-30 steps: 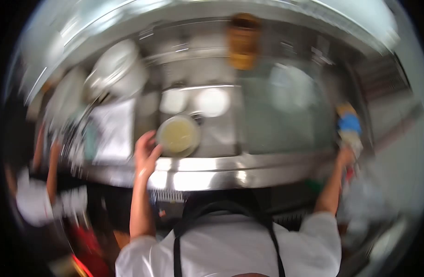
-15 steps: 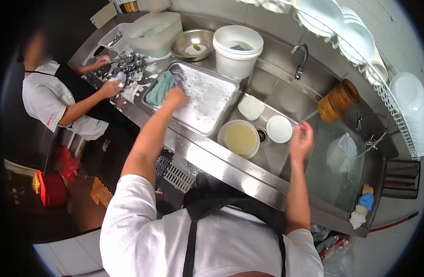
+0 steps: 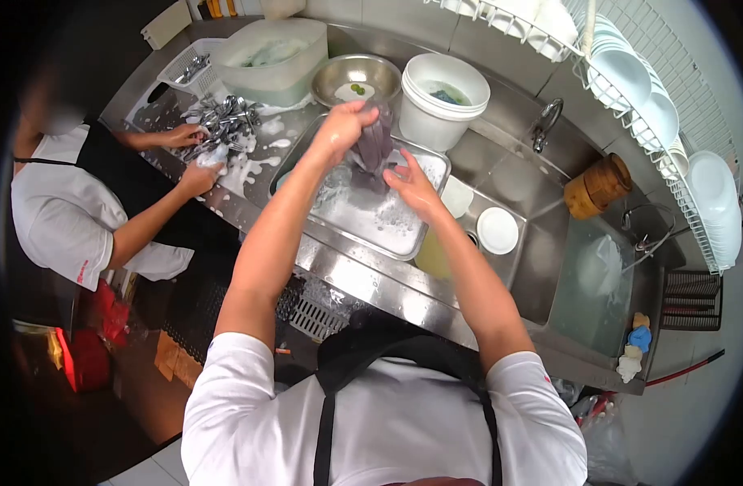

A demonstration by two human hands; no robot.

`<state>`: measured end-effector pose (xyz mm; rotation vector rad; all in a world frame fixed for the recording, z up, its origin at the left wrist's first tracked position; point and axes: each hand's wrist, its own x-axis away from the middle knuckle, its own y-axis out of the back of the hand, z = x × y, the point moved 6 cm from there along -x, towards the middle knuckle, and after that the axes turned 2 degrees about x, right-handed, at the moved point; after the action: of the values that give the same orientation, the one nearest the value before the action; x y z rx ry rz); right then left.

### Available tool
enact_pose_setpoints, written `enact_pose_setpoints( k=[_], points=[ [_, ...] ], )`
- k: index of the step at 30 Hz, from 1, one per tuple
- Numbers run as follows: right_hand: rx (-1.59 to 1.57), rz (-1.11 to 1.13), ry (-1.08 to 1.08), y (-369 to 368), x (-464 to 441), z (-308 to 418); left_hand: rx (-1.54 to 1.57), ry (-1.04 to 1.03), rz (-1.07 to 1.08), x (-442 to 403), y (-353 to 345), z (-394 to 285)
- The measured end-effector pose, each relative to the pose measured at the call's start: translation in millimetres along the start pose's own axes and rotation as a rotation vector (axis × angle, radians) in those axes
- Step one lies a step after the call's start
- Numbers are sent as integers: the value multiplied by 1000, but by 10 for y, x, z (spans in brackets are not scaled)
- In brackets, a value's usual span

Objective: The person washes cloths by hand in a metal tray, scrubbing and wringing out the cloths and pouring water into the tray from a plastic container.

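Note:
A wet grey-purple cloth [image 3: 374, 144] hangs bunched from my left hand [image 3: 343, 131], which is closed round its upper part. Beside the cloth's lower end is my right hand [image 3: 413, 186], fingers apart and curved toward it; whether they touch it I cannot tell. Both hands are over a metal tray [image 3: 400, 243] of sudsy water on the steel counter. My left forearm hides most of the green cloth at the tray's left side.
A co-worker's hands [image 3: 197, 174] are at a soapy heap of cutlery [image 3: 228, 117] on the left. Behind the tray stand a steel bowl [image 3: 339, 74] and a white bucket [image 3: 444, 101]. A white round lid or dish [image 3: 498, 230] lies in the sink; a dish rack [image 3: 622, 101] hangs above.
My left hand has lifted the grey-purple cloth up out of the tray. My right hand has moved left from over the sink to beside the cloth. The camera view has shifted slightly.

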<state>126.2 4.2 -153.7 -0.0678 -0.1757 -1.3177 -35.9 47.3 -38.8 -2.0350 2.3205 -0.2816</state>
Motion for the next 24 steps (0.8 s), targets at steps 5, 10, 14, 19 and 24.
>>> enact_pose_setpoints(
  k=[5,10,14,19,24],
  points=[
    [-563,193,48,-310,-284,565,127,-52,173,-11,-89,-628],
    [-528,31,223,-127,-396,1231,-191,-133,-113,-19,42,-581],
    [-100,-51,195,190,-385,1263,-80,-140,-217,-165,388,-80],
    [909,-201,362,270,-117,1122,-627,-262,-358,41,454,375],
    [905,258,365,201,-228,527,-1202,-135,-285,278,424,790]
  ],
)
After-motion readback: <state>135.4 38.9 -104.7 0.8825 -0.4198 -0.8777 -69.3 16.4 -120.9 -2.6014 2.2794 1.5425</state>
